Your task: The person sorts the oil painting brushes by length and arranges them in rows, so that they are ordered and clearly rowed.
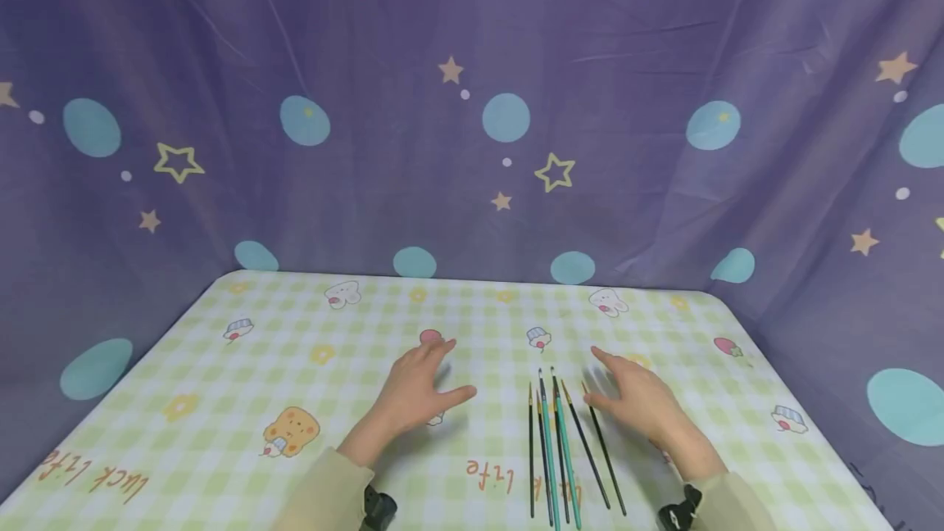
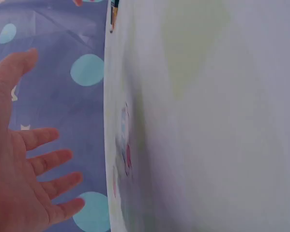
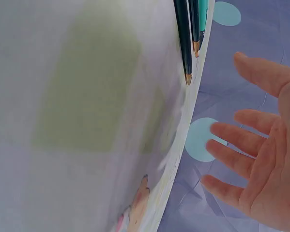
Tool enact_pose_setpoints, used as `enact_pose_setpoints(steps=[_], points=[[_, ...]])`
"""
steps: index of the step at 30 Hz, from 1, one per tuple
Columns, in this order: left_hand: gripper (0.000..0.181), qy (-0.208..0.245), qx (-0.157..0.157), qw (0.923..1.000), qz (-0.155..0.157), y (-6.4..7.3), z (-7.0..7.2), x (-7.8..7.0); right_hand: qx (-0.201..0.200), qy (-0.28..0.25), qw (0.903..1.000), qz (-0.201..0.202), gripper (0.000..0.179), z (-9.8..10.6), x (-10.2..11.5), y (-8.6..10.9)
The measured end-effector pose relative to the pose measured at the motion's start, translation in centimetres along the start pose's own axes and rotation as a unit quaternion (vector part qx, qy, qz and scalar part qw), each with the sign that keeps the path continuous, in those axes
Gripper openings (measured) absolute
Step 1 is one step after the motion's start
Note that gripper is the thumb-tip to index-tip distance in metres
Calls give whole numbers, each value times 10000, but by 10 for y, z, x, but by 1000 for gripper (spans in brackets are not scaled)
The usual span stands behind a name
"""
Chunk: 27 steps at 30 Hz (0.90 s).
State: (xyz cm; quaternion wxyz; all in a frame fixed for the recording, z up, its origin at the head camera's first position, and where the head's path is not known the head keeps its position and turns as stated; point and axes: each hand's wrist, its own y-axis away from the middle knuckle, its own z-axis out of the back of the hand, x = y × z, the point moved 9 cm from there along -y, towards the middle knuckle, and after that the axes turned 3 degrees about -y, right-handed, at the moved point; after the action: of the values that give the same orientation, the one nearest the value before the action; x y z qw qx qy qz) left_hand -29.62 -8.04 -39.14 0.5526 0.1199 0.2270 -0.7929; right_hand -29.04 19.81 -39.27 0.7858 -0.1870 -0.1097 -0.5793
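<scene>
Several thin paintbrushes lie loosely side by side on the checked tablecloth, tips pointing away from me. Some have black handles, like the black paintbrush [image 1: 531, 457] at the left end of the group; a teal paintbrush [image 1: 570, 457] lies in the middle. My left hand [image 1: 416, 388] hovers left of the brushes, fingers spread, holding nothing. The right hand [image 1: 640, 396] is just right of them, its thumb overlapping the tip of the rightmost brush [image 1: 606, 457] in the head view. In the right wrist view its fingers [image 3: 236, 137] are spread and its palm holds nothing.
The table wears a green-and-white checked cloth [image 1: 332, 392] printed with cakes, bunnies and flowers. Behind and at both sides hangs a purple curtain [image 1: 383, 170] with stars and blue dots. Each wrist carries a black strap device [image 1: 379, 506].
</scene>
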Motion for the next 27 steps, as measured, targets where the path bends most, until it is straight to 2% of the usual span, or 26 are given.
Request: enact_pose_setpoints(steps=[8,13,21,27], points=[[67,336,311,9988,168,-1,-9,-19,423,-270,9977,-456,56,-11,-4,1],[55,586,423,9974,-63,-1,-17,-36,673,-476,9947,-609,51,-18,-7,2],[43,1145,740,9905,-200,-3,-42,-60,982,-834,9881,-838,48,-25,-5,7],[38,1182,903,9889,-58,-3,-61,-75,1094,-1037,9818,-1158,48,-28,-6,11]])
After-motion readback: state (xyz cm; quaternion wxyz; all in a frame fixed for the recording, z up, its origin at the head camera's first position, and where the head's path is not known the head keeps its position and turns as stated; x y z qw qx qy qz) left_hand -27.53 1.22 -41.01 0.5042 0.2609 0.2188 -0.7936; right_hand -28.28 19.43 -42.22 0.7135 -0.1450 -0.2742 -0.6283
